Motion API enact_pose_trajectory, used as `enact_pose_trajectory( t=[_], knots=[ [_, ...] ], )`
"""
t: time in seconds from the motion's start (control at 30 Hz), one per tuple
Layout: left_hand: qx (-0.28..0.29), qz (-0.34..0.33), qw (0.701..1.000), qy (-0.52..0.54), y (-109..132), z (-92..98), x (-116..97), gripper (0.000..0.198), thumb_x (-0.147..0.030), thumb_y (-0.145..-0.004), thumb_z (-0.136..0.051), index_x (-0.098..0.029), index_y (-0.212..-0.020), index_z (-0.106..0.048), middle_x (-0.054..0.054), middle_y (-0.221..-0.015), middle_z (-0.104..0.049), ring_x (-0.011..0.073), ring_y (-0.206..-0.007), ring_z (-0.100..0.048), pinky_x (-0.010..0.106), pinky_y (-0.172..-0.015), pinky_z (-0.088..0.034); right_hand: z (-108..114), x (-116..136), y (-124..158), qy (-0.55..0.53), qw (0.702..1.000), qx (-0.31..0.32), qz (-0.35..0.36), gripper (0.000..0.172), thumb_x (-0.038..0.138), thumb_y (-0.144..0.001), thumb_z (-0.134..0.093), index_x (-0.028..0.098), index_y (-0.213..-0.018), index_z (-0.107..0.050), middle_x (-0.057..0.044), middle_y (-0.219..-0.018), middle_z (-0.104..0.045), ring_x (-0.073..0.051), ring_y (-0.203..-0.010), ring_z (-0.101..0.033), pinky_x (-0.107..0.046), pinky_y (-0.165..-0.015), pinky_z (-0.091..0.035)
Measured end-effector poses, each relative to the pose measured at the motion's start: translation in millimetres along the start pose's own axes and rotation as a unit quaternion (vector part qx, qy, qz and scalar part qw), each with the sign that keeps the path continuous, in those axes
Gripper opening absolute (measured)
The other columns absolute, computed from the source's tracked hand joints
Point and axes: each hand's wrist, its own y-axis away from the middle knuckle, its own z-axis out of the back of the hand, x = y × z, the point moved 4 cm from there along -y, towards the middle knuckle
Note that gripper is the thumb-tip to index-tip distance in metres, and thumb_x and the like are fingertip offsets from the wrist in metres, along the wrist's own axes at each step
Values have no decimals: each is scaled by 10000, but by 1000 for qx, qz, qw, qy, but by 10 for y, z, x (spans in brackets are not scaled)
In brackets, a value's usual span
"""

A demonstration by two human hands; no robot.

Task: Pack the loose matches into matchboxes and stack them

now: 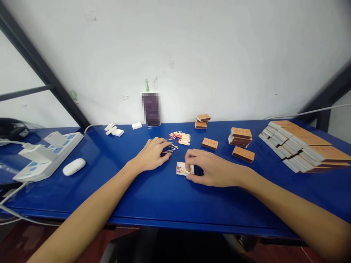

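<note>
Several loose matches (171, 148) lie on the blue table beside my left hand (153, 153). Its fingers reach out over them, with the thumb held apart. My right hand (210, 168) is at a white matchbox tray (178, 172), its thumb by the near edge and its curled fingers at the right end. A few red-tipped matches (184, 170) lie inside that tray, partly hidden by the fingers. Beyond both hands is a loose pile of red-tipped matches (183, 138).
Closed orange matchboxes stand in a small stack (240, 138), a back stack (201, 122) and a large pile (307, 146) at the right. Single matchboxes (210, 143) lie nearby. White trays (117, 132), an earbud case (74, 166) and a power strip (49, 157) are at the left.
</note>
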Motion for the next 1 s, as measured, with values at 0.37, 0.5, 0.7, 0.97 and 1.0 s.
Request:
enact_pose_trajectory(
  t=[0.37, 0.5, 0.7, 0.97, 1.0],
  knots=[
    [-31, -13, 999, 15, -28, -16, -39, 309, -358, -989, -495, -197, -1220, -622, 76, -1099, -622, 243, -1025, -509, 396, -881, -410, -17, 47, -6, 4, 1000, -7, 7, 101, 228, -843, -596, 210, -902, -517, -26, -935, -575, -181, -831, -510, -332, -759, -397],
    [-35, 18, 999, -20, -39, -2, -50, 272, -381, -984, -507, -210, -1079, -697, 78, -1096, -605, 259, -1036, -494, 402, -850, -393, -11, 43, -6, 19, 1000, -20, -9, 182, 234, -810, -616, 214, -941, -491, -14, -888, -577, -179, -791, -500, -317, -704, -379],
    [-19, -4, 1000, -18, -65, -6, -117, 183, -270, -986, -488, -184, -974, -650, 69, -1027, -589, 240, -988, -484, 394, -834, -394, 29, 42, -2, 20, 999, -36, -9, 224, 359, -847, -629, 217, -962, -499, -23, -905, -594, -186, -788, -520, -316, -690, -388],
    [-6, -24, 1000, -3, -56, -10, -155, 162, -245, -998, -419, -179, -962, -562, 79, -1057, -531, 237, -974, -463, 395, -841, -394, 67, -295, -83, 32, 986, -151, -55, 251, 269, -958, -474, 210, -1181, -572, -66, -1020, -620, -194, -863, -575, -336, -761, -437],
    [-10, -24, 1000, 7, -55, 6, -153, 166, -246, -1000, -408, -180, -964, -556, 80, -1062, -531, 235, -976, -463, 396, -851, -395, 38, -339, -103, 26, 987, -146, -61, 282, 270, -960, -469, 212, -1217, -570, -69, -1023, -619, -192, -848, -577, -333, -746, -442]
  ],
)
